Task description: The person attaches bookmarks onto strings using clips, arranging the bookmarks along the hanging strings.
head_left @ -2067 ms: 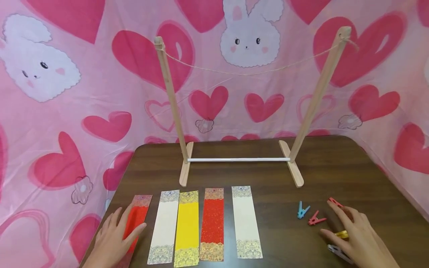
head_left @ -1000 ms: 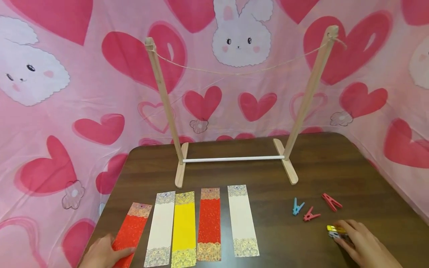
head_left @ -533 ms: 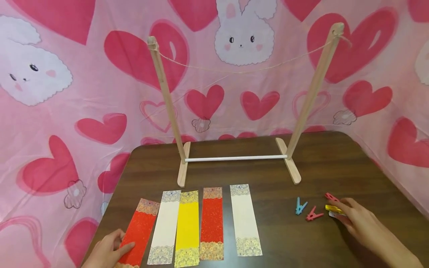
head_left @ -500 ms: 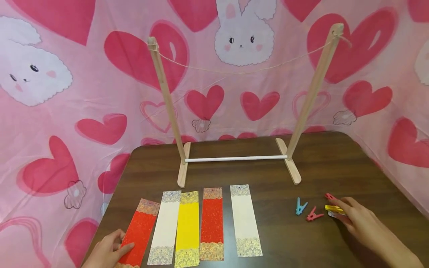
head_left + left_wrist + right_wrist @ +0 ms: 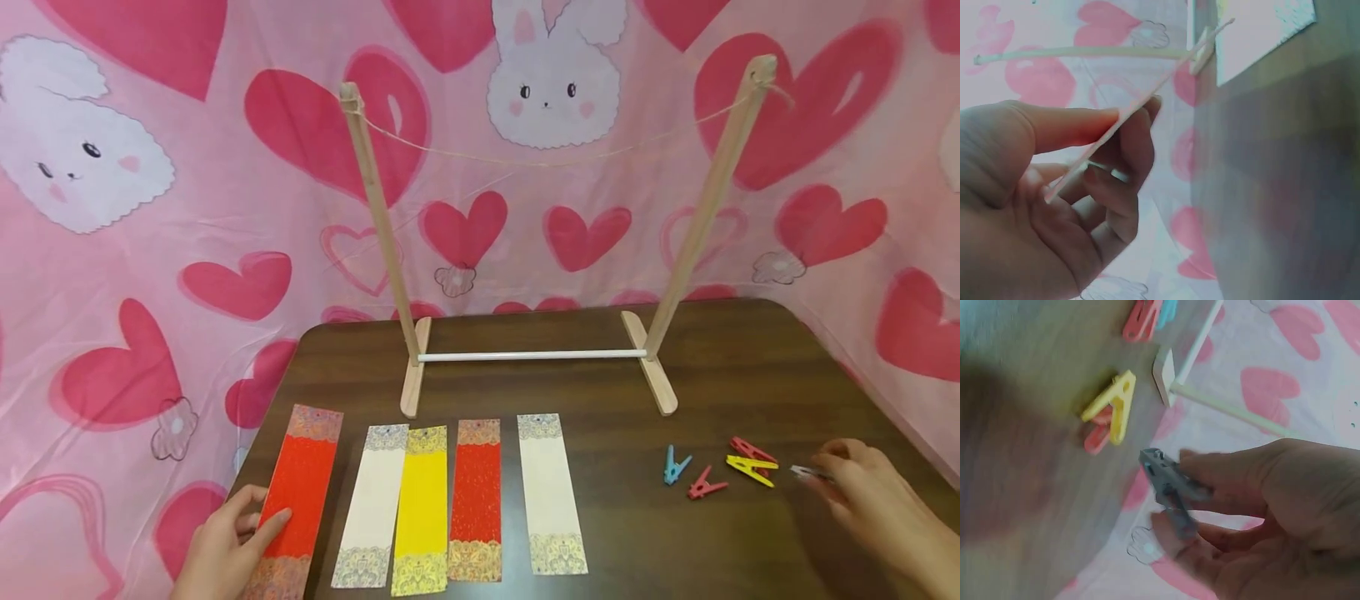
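Note:
My left hand [image 5: 213,546] grips a long red paper strip [image 5: 302,479] with patterned ends, thumb in front and fingers behind. The left wrist view catches this strip [image 5: 1099,144] nearly edge-on, raised off the table. At the right, my right hand [image 5: 873,500] pinches a grey clothespin [image 5: 1163,478] between thumb and fingers, clear of the tabletop. A yellow clothespin [image 5: 752,468] lies overlapping a red clothespin [image 5: 742,448] to the left of that hand. Further left are another red clothespin [image 5: 703,485] and a blue clothespin [image 5: 675,465].
Between my hands lie a white strip [image 5: 372,500], a yellow strip [image 5: 422,504], a second red strip [image 5: 476,492] and another white strip [image 5: 550,487]. Behind them stands a wooden frame [image 5: 382,225] with a sagging string [image 5: 465,153] across its top and a white bar [image 5: 532,356] low down.
My left hand has taken hold of the leftmost red strip and raised it. My right hand pinched the yellow and grey clothespins, left the yellow by the red one, and moved right with the grey.

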The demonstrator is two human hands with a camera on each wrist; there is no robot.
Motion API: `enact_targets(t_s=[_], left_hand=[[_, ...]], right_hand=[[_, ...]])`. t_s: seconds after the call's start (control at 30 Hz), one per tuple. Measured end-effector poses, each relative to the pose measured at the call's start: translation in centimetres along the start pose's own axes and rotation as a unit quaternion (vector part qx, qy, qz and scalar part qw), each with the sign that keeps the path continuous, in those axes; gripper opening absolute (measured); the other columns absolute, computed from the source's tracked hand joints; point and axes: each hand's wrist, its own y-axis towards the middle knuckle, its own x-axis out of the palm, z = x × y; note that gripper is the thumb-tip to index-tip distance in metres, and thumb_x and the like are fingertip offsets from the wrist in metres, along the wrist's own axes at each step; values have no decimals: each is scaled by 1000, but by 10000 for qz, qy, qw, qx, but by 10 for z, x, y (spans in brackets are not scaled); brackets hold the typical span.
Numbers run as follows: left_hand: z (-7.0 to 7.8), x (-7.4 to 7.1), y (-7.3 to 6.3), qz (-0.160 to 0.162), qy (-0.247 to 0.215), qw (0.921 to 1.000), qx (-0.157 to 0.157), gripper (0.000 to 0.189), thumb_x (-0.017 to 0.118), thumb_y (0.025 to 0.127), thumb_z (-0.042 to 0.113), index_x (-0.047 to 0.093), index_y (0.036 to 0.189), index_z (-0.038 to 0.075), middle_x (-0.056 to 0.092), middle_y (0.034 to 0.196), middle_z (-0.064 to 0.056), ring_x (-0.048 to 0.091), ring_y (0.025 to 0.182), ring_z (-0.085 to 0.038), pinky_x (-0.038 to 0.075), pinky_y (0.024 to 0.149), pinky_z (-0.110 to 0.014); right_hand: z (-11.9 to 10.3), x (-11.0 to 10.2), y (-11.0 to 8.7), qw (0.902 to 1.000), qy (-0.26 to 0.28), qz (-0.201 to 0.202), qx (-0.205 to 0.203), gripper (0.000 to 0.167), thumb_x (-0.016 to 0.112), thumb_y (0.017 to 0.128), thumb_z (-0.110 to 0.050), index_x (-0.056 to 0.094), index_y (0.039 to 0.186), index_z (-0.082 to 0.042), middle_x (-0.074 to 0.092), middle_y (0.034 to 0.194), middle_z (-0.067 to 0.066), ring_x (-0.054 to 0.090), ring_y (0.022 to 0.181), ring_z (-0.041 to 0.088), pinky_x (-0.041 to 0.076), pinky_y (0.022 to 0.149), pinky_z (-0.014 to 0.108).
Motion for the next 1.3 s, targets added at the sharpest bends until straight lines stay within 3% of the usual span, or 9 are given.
enact_targets(t_s=[0.17, 0.37, 0.5, 0.6, 0.7, 0.83, 1.07, 1.2, 1.3], left_hand=[[18, -1, -1, 438, -222, 9984, 297, 21, 77, 88, 17, 62, 101, 14, 54, 53, 16, 41, 49, -1, 31, 48, -24], [42, -7, -2, 943, -287, 9924, 732, 22, 80, 85, 14, 62, 98, 15, 57, 56, 18, 45, 50, 0, 32, 52, -19], [52, -6, -1, 1043, -573, 9888, 904, 22, 79, 85, 7, 61, 97, 13, 63, 62, 15, 55, 54, -2, 41, 57, -9], [58, -2, 4, 897, -944, 9855, 1088, 22, 77, 86, 4, 61, 100, 10, 64, 63, 12, 56, 55, -3, 45, 56, -12], [63, -2, 12, 801, -1144, 9818, 1284, 23, 75, 87, 5, 61, 103, 13, 55, 57, 11, 48, 51, -3, 41, 50, -17], [71, -11, 24, 829, -1211, 9781, 1479, 24, 76, 87, 5, 60, 103, 16, 47, 54, 9, 43, 47, -4, 36, 46, -22], [84, -14, 49, 664, -1548, 9729, 1583, 23, 74, 90, 9, 61, 108, 14, 62, 62, 6, 51, 49, -10, 38, 46, -25], [87, -12, 59, 722, -1669, 9683, 1712, 24, 75, 88, 5, 61, 107, 13, 63, 63, 5, 49, 48, -10, 36, 44, -25], [90, -11, 64, 681, -1799, 9646, 1806, 24, 74, 89, 5, 62, 108, 12, 69, 69, 4, 56, 52, -12, 42, 48, -23]], right_hand=[[0, -7, 7, 9996, -50, -12, 293, 45, 58, 102, -33, 62, 67, -4, 60, 76, 20, 58, 63, 36, 47, 50, 45], [-9, -14, 21, 9986, -139, 39, 501, 14, 62, 98, -15, 61, 91, -2, 61, 79, 16, 58, 63, 35, 46, 50, 53], [-15, -20, 28, 9964, -84, -137, 833, 4, 60, 99, -12, 57, 100, -9, 57, 74, 4, 52, 60, 16, 41, 47, 44], [-16, -25, 30, 9948, -20, -190, 1005, 5, 55, 102, -14, 55, 97, -12, 53, 71, -3, 41, 59, 2, 36, 47, 36], [-19, -25, 38, 9964, 47, -270, 806, 4, 60, 100, -17, 56, 99, -15, 58, 74, -7, 43, 61, -3, 39, 48, 32], [-28, -21, 63, 9982, 290, -389, 366, 22, 73, 91, -20, 60, 108, -18, 68, 87, -7, 57, 69, 1, 48, 57, 26], [-52, -17, 103, 9930, 1157, -130, -203, 36, 84, 78, -11, 66, 108, -23, 49, 68, -21, 40, 60, -5, 32, 55, 12], [-61, -17, 120, 9863, 1459, 190, -749, 43, 87, 66, 0, 75, 104, -14, 54, 75, -20, 41, 62, -5, 33, 55, 10], [-64, -19, 130, 9840, 1489, 357, -915, 46, 87, 64, 2, 77, 106, -12, 59, 84, -17, 44, 65, -5, 35, 55, 10]])
